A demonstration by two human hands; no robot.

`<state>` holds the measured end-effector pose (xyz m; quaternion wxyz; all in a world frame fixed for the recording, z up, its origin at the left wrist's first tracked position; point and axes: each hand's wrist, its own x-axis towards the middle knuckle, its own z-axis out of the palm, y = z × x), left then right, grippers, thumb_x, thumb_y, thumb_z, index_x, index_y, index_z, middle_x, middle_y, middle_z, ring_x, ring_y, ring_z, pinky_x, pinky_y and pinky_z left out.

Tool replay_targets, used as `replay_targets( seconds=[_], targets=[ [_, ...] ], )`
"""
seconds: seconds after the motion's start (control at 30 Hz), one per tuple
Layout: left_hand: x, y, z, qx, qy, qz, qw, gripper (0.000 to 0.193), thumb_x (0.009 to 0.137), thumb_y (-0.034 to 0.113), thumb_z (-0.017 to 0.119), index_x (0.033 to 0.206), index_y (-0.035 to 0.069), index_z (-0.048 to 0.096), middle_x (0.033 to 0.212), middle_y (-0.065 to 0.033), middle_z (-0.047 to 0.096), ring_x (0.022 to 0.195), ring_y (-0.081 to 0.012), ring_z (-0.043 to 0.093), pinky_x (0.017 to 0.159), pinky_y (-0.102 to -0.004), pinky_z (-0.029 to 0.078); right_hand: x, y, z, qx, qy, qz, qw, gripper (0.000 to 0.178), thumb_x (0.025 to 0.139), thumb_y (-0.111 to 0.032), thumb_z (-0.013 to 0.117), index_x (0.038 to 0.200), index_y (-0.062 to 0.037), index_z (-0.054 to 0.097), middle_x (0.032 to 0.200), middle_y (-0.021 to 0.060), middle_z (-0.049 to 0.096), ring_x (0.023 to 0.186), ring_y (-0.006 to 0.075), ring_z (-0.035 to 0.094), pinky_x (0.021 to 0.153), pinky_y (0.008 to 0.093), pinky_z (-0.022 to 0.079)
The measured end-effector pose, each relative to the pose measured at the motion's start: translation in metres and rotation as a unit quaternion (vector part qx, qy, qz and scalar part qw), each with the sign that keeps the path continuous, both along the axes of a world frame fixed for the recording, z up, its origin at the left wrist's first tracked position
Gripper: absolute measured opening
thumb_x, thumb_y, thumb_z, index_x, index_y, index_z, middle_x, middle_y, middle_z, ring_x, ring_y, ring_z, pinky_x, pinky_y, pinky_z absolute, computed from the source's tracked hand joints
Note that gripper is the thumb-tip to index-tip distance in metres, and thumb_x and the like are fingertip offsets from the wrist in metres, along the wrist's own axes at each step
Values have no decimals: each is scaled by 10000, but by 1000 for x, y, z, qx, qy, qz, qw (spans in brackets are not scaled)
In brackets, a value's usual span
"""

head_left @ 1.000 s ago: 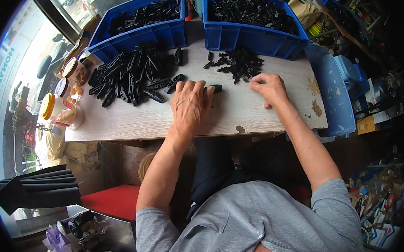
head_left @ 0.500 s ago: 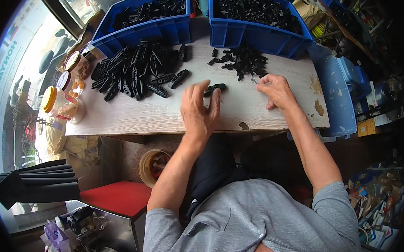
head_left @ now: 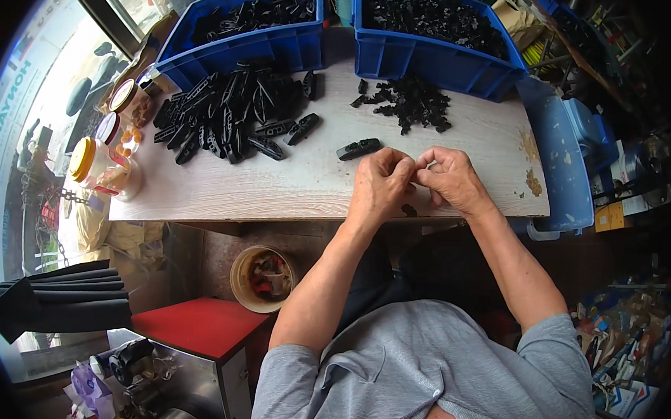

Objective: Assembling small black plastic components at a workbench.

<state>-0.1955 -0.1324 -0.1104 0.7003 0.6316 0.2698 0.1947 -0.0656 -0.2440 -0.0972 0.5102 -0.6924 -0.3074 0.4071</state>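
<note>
My left hand (head_left: 383,184) and my right hand (head_left: 448,178) meet over the front part of the table, both with thumb and fingers pinched together. Whatever lies between their fingertips is too small or hidden to make out. Just beyond the left hand, one long black plastic part (head_left: 359,149) lies by itself on the tabletop. A heap of similar long black parts (head_left: 228,116) spreads over the table's left side. Farther off, in front of the right blue bin, sits a pile of small black pieces (head_left: 412,104).
At the back stand two blue bins, the left one (head_left: 243,54) holding long black parts, the right one (head_left: 436,72) small black pieces. Lidded jars (head_left: 103,170) line the left edge. A bucket (head_left: 241,284) stands on the floor, near a red-topped cabinet (head_left: 196,328).
My left hand has left the single black part on the table and moved right. The right hand has come left and nearer, away from the small pieces, so that the two hands meet.
</note>
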Motion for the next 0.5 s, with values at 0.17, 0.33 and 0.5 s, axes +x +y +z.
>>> replay_targets(
  seconds=[0.17, 0.33, 0.5],
  targets=[
    [-5, 4, 3, -77, -37, -16, 996, 199, 943, 125, 586, 889, -57, 645, 776, -78, 668, 652, -109, 635, 580, -250, 533, 1, -3, -6, 23, 9, 1, 1000, 172, 841, -126, 715, 950, -27, 626, 644, 8, 609, 457, 62, 508, 417, 207, 431],
    [-8, 7, -8, -139, -93, 0, 986, 173, 948, 145, 605, 958, -27, 627, 821, -65, 657, 725, -116, 642, 658, -257, 561, -5, 2, -5, 55, 17, -15, 998, 198, 838, -117, 737, 982, -31, 630, 617, -5, 598, 450, 53, 502, 409, 195, 422],
    [-9, 7, -8, -202, -112, 15, 973, 158, 958, 138, 592, 983, -16, 606, 848, -72, 655, 750, -134, 656, 679, -273, 576, -4, 2, -7, 55, 19, -18, 998, 216, 842, -103, 746, 1012, -29, 637, 593, -19, 591, 446, 43, 497, 399, 191, 416]
  ],
)
